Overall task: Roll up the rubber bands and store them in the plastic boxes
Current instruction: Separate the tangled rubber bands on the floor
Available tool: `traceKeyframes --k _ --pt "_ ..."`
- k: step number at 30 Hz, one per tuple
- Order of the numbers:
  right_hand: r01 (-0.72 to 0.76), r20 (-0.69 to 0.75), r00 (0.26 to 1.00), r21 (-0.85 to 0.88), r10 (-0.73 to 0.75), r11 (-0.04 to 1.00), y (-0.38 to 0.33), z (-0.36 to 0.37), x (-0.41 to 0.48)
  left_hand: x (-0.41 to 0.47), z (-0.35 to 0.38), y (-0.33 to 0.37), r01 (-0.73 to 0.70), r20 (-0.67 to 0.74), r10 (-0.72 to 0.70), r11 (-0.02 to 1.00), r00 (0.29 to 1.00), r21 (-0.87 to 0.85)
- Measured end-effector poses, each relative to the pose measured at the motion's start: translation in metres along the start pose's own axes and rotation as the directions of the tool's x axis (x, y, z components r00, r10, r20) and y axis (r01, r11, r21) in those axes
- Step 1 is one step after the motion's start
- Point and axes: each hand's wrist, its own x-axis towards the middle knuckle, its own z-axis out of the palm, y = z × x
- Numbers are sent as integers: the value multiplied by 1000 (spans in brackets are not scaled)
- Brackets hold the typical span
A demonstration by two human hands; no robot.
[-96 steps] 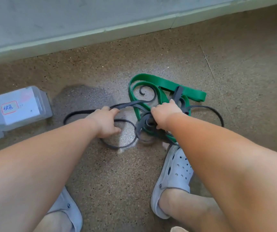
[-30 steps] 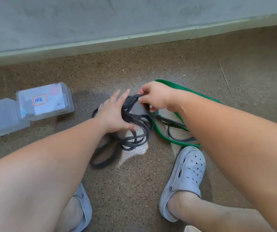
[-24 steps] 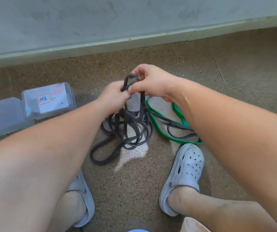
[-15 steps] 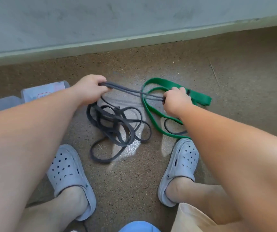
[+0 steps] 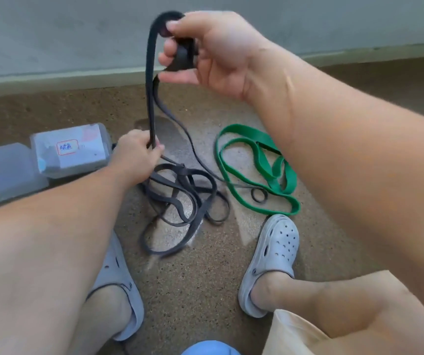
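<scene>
My right hand (image 5: pixel 213 52) is raised high and grips a small rolled start of the black rubber band (image 5: pixel 151 98), which hangs down from it. Lower down, my left hand (image 5: pixel 135 156) pinches the same black band just above the floor. The rest of the black band lies in tangled loops (image 5: pixel 185 203) on the floor between my feet. A green rubber band (image 5: pixel 254 165) lies loose on the floor to the right of the black one. Two clear plastic boxes sit at the left: one with a red-framed label (image 5: pixel 70 149) and another (image 5: pixel 0 172) beside it.
A grey wall with a pale skirting (image 5: pixel 52 78) runs along the back. My two feet in grey clogs (image 5: pixel 275 254) stand on the speckled brown floor on either side of the band pile. A small black ring (image 5: pixel 259 195) lies by the green band.
My right hand has lifted from near the floor to high up with the black band's end, now wound into a small roll. My left hand has slid down the band toward the floor.
</scene>
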Motion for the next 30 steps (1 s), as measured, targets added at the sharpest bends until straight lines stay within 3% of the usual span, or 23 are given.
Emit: traceKeyframes --k 2,4,6,8,9,10,12,13,15,17,19,22,25,30 --pt "3 -28 1000 147 2 989 6 11 14 -4 -10 -6 33 -73 -33 999 997 -5" --pt "-23 -156 986 241 62 970 27 8 28 -11 -14 -18 72 -38 -71 997 997 31" --pt "-78 -347 928 173 135 982 68 -10 40 -20 -10 -32 79 78 -87 992 993 101" --pt "-250 -492 851 -71 184 966 121 -35 44 -25 -3 -46 46 232 -112 960 966 276" --pt "-391 -514 835 -299 199 870 148 -49 41 -28 1 -52 12 293 -130 928 947 372" --pt "-510 -499 836 -550 230 661 172 -61 36 -29 5 -56 -21 339 -149 892 929 451" --pt "-529 -465 833 -828 300 186 210 -80 21 -31 16 -60 -44 345 -176 838 922 544" --pt "-489 -447 838 -870 312 67 224 -87 12 -32 21 -60 -30 314 -177 830 933 556" --pt "-395 -371 861 -919 349 -4 246 -96 0 -30 33 -53 23 292 -205 851 934 525" --pt "-309 -314 876 -948 367 -73 261 -106 -8 -25 46 -44 35 380 -250 870 891 491" --pt "-265 -295 912 -954 285 -138 268 -110 -11 -22 64 -37 54 484 -285 898 828 437" --pt "-102 -156 970 -957 184 -272 273 -106 -12 -22 94 -26 292 525 -412 908 745 300" --pt "-128 -174 968 -961 181 -244 287 -93 -15 -29 118 -18 342 466 -477 873 745 347" --pt "-266 -238 924 -962 299 56 307 -70 -22 -33 129 -24 265 268 -409 856 872 443"
